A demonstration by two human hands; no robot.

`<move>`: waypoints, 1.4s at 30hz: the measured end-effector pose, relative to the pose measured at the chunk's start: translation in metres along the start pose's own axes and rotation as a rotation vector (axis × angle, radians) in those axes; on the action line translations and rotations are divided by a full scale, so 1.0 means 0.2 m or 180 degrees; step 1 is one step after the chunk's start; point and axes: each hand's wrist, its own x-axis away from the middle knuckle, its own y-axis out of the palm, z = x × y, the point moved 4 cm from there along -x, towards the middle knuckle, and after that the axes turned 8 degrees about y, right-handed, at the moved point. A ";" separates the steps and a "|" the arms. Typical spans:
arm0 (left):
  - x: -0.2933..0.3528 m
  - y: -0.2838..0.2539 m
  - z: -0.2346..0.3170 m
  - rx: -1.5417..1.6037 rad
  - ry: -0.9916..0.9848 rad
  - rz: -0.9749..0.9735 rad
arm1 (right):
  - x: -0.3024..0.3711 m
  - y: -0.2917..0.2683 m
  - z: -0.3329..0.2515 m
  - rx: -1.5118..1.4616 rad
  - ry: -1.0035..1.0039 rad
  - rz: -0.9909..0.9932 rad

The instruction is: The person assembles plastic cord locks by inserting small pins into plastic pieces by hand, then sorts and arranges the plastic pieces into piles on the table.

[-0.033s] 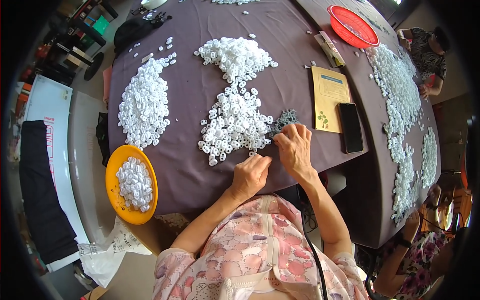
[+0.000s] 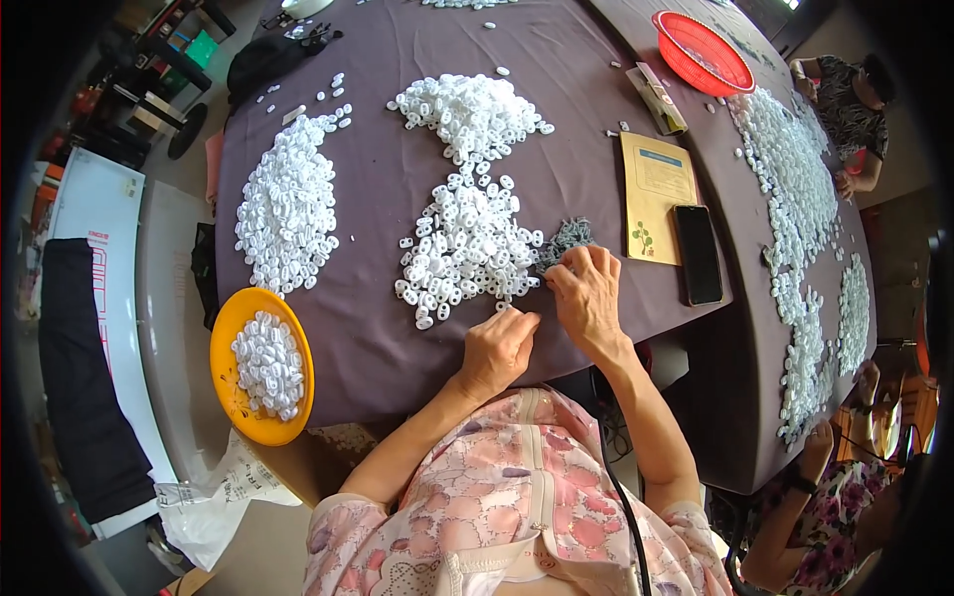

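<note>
My left hand (image 2: 497, 348) is closed in a pinch just in front of the nearer heap of small white oval plastic pieces with two holes (image 2: 467, 253). To its right, my right hand (image 2: 588, 298) has its fingers curled and pressed together, against the near side of a small heap of dark grey, stringy pieces (image 2: 568, 238). Whatever the fingertips of either hand grip is hidden or too small to make out. Another white heap (image 2: 477, 109) adjoins the nearer one on its far side. A third heap (image 2: 286, 204) lies to the left.
A yellow-orange plate (image 2: 229, 397) of white pieces is at the left table edge. On the right are a tan envelope (image 2: 651, 184), a black phone (image 2: 698, 253) and a red basket (image 2: 686, 30). Beyond lies a long whitish heap (image 2: 795, 209), with two other people at that side.
</note>
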 end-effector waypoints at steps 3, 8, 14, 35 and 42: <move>-0.01 0.01 -0.01 0.0077 -0.0179 0.0010 | -0.01 0.01 0.01 0.0145 -0.0018 -0.0139; -0.07 0.04 -0.07 0.0470 -0.0515 0.0403 | -0.01 0.00 0.02 -0.0167 0.0191 -0.0080; -0.20 0.14 -0.11 0.2385 -0.2187 0.0074 | 0.01 -0.07 0.05 -0.1385 0.0492 -0.0163; -0.26 0.30 -0.11 0.2192 -0.2445 0.0031 | 0.06 0.01 0.28 -0.3041 0.2076 -0.0095; -0.31 0.34 -0.13 0.0509 -0.1060 0.0371 | 0.08 -0.05 0.25 -0.2119 0.1499 0.0280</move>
